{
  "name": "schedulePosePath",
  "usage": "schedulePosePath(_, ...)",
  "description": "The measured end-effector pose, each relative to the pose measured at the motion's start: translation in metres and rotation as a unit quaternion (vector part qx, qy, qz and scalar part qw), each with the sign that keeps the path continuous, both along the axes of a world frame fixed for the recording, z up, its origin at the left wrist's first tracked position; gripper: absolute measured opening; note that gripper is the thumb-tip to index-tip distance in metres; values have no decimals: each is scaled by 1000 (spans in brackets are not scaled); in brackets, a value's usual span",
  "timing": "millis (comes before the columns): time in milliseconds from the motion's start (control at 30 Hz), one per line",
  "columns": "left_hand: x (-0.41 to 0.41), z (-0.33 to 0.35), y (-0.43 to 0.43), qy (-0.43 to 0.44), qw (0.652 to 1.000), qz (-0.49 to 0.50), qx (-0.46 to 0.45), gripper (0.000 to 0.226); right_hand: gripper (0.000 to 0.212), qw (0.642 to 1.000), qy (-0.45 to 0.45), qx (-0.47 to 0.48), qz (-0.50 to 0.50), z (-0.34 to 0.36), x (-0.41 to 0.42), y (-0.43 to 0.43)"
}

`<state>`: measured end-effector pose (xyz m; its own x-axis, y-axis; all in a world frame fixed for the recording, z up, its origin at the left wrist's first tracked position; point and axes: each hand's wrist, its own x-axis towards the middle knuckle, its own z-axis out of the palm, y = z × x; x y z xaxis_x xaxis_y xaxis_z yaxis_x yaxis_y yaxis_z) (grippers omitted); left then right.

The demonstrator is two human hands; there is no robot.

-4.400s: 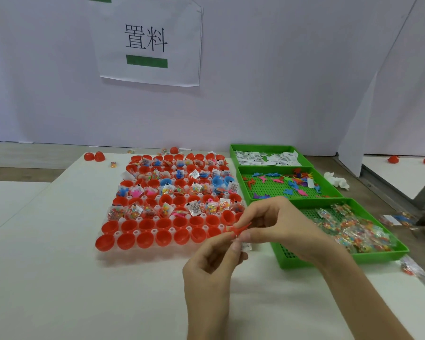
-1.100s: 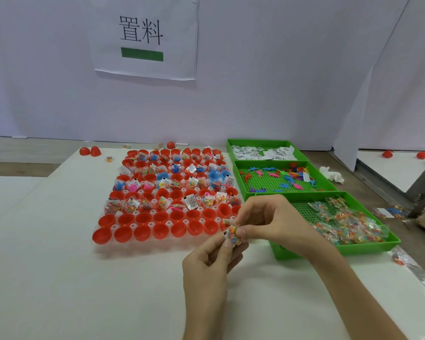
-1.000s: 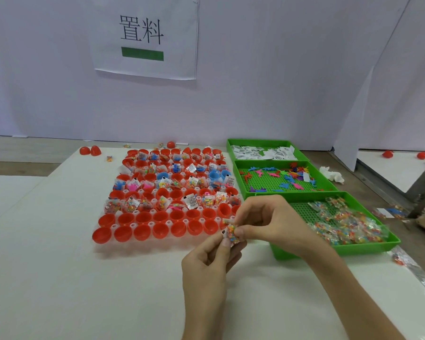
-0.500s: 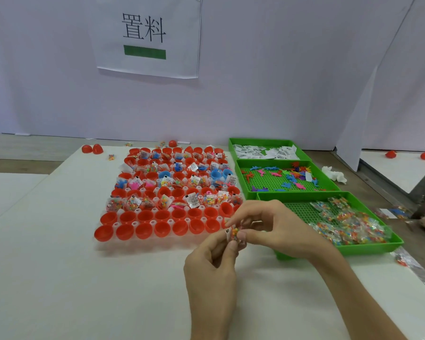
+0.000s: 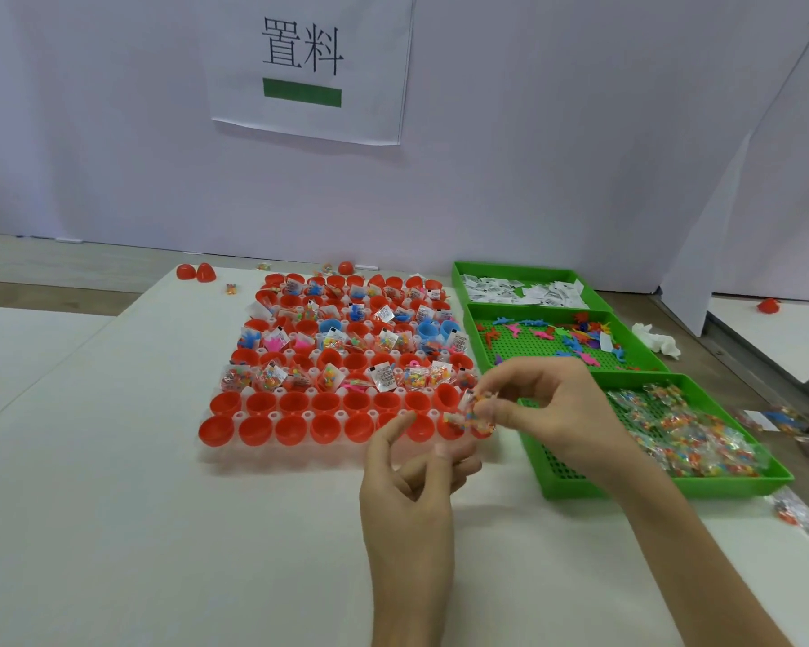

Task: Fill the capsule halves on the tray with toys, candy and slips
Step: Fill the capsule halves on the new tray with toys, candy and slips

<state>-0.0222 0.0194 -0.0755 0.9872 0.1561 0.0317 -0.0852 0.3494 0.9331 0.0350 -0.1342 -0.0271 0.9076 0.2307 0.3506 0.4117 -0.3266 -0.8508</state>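
The right hand (image 5: 556, 413) pinches a small clear candy packet (image 5: 475, 411) between thumb and fingertips, just above the near right corner of the tray (image 5: 234, 452), probably so the packet can go straight down into a cup. The left hand (image 5: 407, 497) hovers just below and beside it, index finger raised and the other fingers loosely curled. It seems to hold nothing and looks ready to steady or tuck the packet. The tray lies in the middle of the white table (image 5: 136, 530), nearer its far edge. The far rows of red capsule halves (image 5: 332, 343) already carry toys, candy and slips, while the two rows closest to the near edge (image 5: 295, 429) look empty, so I judge the filling to be well along, with those rows left. Three green bins run in a line beside the tray toward the table's right edge, within easy reach of the right hand: slips (image 5: 524, 289) farthest, toys (image 5: 561, 336) in the middle, candy packets (image 5: 683, 436) nearest. The packet is light and crinkly, so a loose pinch could let it spring out of a shallow cup.
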Motion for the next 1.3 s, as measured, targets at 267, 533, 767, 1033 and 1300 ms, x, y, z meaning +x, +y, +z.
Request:
schedulePosePath(267,1,5,0,28,998,-53,-33,56,10,984,-39,-168,-32,6,16,22)
schedulePosePath(533,3,3,0,36,996,-82,-18,64,12,964,-31,-262,-8,5,28,41)
schedulePosePath(767,3,1,-1,40,996,-83,-19,66,17,961,-31,-275,-6,8,27,39)
schedulePosePath(1033,4,-1,-3,41,995,-86,-16,67,16,953,-26,-301,-2,11,29,38)
schedulePosePath(1300,5,-4,-3,37,995,-94,-9,66,8,939,-17,-343,12,8,33,44)
